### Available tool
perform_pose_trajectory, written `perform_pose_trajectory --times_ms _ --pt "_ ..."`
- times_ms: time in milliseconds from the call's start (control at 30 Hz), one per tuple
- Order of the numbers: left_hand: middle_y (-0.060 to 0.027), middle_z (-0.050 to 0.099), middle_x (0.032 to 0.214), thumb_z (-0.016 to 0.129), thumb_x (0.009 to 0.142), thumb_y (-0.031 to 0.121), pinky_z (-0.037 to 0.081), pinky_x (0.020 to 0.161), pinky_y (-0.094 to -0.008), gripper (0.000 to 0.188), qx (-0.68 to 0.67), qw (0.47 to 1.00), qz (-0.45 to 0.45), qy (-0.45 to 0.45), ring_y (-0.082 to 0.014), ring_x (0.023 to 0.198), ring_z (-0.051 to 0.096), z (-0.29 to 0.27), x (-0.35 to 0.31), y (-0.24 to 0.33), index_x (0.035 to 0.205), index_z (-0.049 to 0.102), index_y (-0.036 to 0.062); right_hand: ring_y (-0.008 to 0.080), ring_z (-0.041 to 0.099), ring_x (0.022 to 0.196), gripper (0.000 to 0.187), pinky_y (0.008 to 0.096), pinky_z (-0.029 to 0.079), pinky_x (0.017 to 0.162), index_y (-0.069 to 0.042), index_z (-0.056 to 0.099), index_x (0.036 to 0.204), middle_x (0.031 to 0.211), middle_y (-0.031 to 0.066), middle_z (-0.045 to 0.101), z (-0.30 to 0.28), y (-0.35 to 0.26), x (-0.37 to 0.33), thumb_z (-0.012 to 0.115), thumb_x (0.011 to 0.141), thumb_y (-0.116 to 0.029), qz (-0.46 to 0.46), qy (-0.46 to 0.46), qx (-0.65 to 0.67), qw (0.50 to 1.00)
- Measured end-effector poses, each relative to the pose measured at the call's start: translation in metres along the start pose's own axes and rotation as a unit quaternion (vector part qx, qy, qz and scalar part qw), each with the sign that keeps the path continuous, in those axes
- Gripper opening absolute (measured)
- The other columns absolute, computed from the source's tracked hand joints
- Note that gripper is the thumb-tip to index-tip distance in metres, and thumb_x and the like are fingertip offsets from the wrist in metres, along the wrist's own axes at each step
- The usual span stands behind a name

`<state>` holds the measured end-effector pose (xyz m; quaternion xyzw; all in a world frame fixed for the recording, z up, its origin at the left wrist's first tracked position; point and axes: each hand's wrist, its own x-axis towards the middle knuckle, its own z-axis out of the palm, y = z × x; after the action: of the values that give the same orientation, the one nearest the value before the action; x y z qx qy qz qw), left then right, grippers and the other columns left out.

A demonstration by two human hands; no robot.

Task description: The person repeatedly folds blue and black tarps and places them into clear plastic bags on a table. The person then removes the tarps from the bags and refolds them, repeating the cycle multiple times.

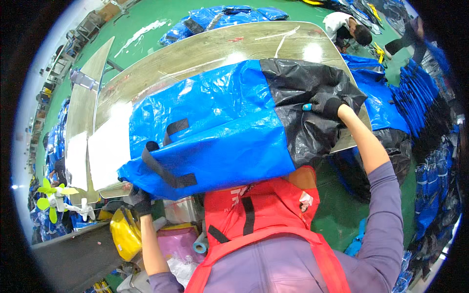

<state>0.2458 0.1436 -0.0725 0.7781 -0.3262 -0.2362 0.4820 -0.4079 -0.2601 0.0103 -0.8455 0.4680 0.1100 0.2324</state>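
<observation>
A large bag of shiny blue woven plastic (210, 127) with a black end section (303, 83) lies flat across the table. Two black webbing handles (163, 163) are on its blue part. My left hand (140, 199), in a dark glove, is closed on the bag's near left corner, at the table edge. On the black section rests my right hand (326, 105), gloved too, with its fingers curled. A small blue object (307, 107) pokes out at its fingertips; its kind is too small to tell.
The wood-patterned table (195, 66) has a rounded far right corner. More blue and black bags (373, 93) hang or lie at the right. Another person (344, 29) bends down beyond the table. At lower left are a small green-bladed fan (53, 200) and a yellow bag (126, 234).
</observation>
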Motion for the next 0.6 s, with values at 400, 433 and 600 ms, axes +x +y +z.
perform_pose_trajectory --times_ms 400,433,600 --pt "-0.0238 0.064 0.11 0.051 0.091 0.047 0.046 0.087 -0.045 0.057 0.41 0.91 0.029 0.054 -0.0417 0.103 0.06 0.093 0.018 0.09 0.13 0.05 0.0051 0.0374 0.063 0.092 0.055 0.0467 0.048 0.084 -0.009 0.073 0.092 0.099 0.0192 0.068 0.006 -0.009 -0.048 0.048 0.088 -0.058 0.142 0.027 -0.083 0.986" --pt "-0.0234 0.062 0.116 0.053 0.089 0.035 0.046 0.091 -0.0461 0.052 0.488 0.871 -0.055 0.004 -0.0388 0.105 0.061 0.097 0.021 0.11 0.132 0.049 0.0055 0.037 0.064 0.092 0.055 0.0474 0.049 0.084 -0.01 0.074 0.093 0.098 0.0174 0.069 0.007 -0.008 -0.048 0.047 0.088 -0.057 0.108 0.036 -0.106 0.988" --pt "-0.0214 0.048 0.136 0.055 0.087 0.019 0.031 0.107 -0.0495 0.052 0.219 0.899 0.375 -0.054 -0.0393 0.123 0.046 0.203 -0.004 0.262 0.136 0.046 0.0073 0.0361 0.066 0.091 0.048 0.0466 0.049 0.085 -0.009 0.075 0.092 0.094 0.0187 0.069 -0.002 -0.022 -0.04 0.05 0.085 -0.05 0.097 -0.012 -0.16 0.982"
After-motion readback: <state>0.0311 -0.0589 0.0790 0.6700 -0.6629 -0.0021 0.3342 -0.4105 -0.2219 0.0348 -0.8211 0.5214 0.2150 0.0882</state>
